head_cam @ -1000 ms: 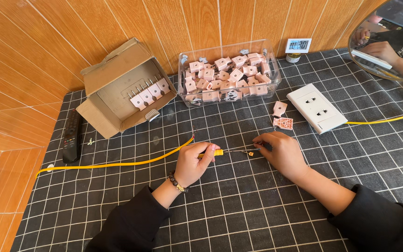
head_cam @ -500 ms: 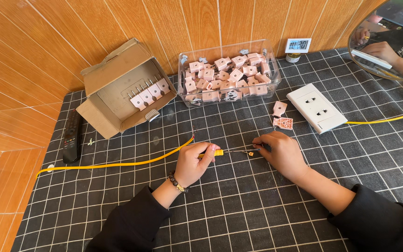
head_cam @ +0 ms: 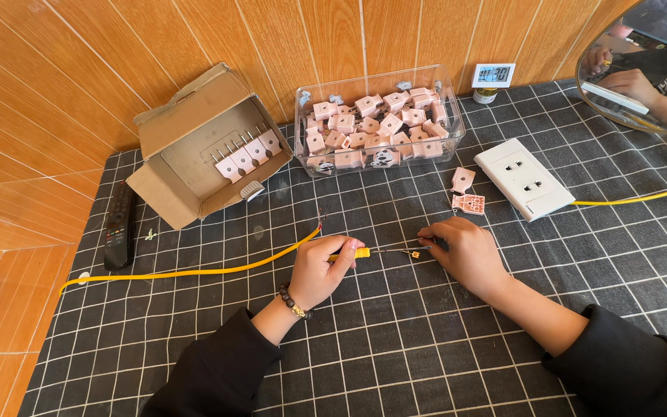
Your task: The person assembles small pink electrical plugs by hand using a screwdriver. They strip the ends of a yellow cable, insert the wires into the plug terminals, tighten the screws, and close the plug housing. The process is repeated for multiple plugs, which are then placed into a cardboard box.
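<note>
Fingers of your left hand point(head_cam: 319, 270) pinch the yellow screwdriver point(head_cam: 358, 252); your right hand point(head_cam: 466, 253) steadies a small part at its tip, grip unclear.

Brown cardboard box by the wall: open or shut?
Open. The brown cardboard box lies on its side, flaps spread, pink plugs visible inside.

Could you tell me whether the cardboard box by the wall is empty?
No, the open cardboard box holds a row of pink plugs lying inside it.

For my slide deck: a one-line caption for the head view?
Left hand grips a yellow screwdriver; right hand steadies its tip.
</note>
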